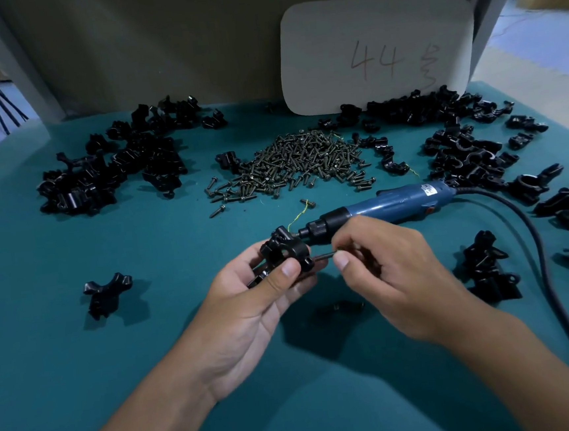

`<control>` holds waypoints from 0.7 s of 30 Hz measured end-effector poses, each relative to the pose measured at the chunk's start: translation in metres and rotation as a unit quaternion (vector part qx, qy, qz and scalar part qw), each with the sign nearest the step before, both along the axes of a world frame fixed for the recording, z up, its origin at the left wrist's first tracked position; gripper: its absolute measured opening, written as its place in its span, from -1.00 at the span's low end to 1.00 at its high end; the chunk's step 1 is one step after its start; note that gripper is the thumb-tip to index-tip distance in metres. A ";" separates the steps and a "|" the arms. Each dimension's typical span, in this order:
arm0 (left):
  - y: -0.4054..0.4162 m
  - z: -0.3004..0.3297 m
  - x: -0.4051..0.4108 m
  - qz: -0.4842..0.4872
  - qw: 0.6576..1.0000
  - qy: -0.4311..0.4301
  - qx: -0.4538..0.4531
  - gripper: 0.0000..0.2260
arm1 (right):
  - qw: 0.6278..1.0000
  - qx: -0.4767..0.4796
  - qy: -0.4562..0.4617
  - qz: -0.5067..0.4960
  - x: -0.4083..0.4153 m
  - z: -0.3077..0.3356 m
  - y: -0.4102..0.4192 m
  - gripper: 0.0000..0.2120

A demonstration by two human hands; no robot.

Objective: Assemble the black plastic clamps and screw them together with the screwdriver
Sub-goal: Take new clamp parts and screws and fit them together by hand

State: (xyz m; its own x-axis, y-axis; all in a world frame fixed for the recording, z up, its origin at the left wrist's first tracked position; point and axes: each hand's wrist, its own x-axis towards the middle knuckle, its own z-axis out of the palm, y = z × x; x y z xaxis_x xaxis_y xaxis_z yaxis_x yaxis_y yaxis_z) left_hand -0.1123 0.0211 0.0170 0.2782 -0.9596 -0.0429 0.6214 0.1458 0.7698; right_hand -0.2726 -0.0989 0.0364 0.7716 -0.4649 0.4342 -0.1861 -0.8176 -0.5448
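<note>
— What's the risk here?

— The left hand (258, 286) grips the assembled black clamp (288, 251) above the tabletop (148, 330); the right hand (377, 265) pinches a screw (324, 255) at its side hole. Slightly tilted, I'd say it cross-threads or drops.

— And the screwdriver (388, 204)?

— Lying just behind the hands, untouched; its cord (537, 244) could snag.

— Anything unclear?

— The hole itself is hidden by the thumb and clamp. The screw pile (299, 162) and part heaps (110, 168) blur together.
</note>
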 end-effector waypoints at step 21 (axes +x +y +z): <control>0.006 -0.003 -0.006 0.121 0.924 -0.364 -0.002 -0.64 | 0.998 0.004 0.064 0.023 0.006 -0.011 0.003 -0.76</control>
